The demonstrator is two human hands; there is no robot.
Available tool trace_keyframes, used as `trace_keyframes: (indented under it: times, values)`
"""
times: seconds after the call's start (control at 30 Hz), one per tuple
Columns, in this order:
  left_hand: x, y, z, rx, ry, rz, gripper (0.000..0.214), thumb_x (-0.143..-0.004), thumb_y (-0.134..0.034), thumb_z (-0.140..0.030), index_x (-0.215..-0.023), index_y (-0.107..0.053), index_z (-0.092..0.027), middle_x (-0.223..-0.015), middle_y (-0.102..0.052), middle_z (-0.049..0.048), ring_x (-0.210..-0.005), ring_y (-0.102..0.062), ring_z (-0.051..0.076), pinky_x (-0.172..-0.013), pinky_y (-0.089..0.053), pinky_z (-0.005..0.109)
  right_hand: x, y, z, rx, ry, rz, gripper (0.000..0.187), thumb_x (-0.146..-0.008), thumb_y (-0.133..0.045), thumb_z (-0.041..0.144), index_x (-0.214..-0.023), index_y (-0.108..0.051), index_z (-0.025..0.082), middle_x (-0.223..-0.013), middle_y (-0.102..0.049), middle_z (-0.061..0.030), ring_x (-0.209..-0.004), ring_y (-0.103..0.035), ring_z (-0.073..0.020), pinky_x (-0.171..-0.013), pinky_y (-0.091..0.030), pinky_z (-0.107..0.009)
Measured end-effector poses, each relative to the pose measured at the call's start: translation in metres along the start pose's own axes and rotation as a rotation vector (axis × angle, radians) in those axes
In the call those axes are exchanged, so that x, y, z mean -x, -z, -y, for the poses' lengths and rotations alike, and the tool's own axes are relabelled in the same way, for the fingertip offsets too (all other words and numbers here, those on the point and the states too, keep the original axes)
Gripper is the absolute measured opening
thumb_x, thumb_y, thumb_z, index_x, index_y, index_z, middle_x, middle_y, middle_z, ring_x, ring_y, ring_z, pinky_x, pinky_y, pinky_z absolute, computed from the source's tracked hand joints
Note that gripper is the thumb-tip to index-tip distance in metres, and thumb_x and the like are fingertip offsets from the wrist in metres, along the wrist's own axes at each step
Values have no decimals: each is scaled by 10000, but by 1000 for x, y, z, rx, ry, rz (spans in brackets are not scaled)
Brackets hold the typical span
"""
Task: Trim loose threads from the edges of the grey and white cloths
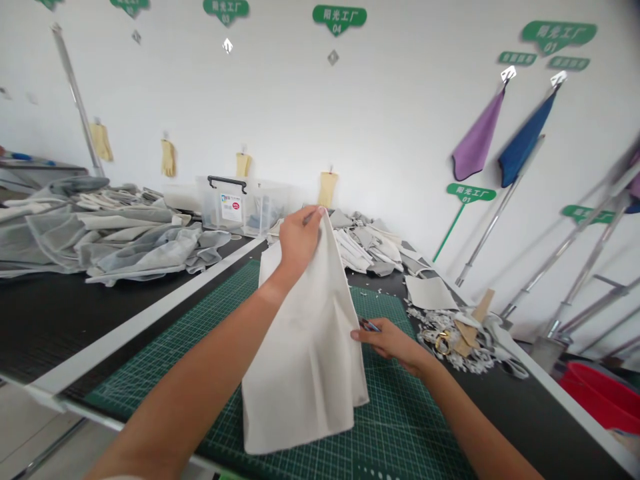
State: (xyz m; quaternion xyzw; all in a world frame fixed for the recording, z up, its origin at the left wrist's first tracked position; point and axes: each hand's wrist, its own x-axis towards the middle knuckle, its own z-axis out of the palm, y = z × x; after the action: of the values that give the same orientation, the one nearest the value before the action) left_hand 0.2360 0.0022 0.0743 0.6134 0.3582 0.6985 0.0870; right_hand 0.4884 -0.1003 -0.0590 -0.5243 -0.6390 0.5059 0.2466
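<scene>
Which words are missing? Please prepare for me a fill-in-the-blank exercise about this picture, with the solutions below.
The left hand grips the white cloth near its ____, not its bottom.
The mat on the table is coloured ____.
The handle on the plastic box is coloured ____.
Next to the purple rag hangs another rag, coloured ____.

Missing words: top; green; black; blue.

Behind the black-topped table (45, 327) we see a white wall (410, 120), with green signs (339, 17) high above the table; pale floor tiles (20, 417) lie below its left end, a red tub (600, 399) beyond its right.
</scene>
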Motion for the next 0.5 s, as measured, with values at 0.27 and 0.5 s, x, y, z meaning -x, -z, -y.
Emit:
trace_keyframes:
  times: [0.27,0.5]
  values:
    - [-48,52,-68,119,-180,-155,307,-1015,-528,-376,-1088,-746,-172,-887,-690,4,-842,-618,133,-834,-496,272,6,-4,17,57,64,-34,409,-830,-709,553,-772,-584,168,-565,-339,65,-510,-268,-74,-456,-173,-235]
    - [-71,101,-89,49,-408,-250,254,-995,-548,-228,-1025,-768,-105,-767,-626,-17,-825,-641,141,-871,-540,343,24,29,42,87,195,-434,422,-839,-696,578,-822,-592,170,-639,-432,36,-546,-343,-83,-477,-226,-226]
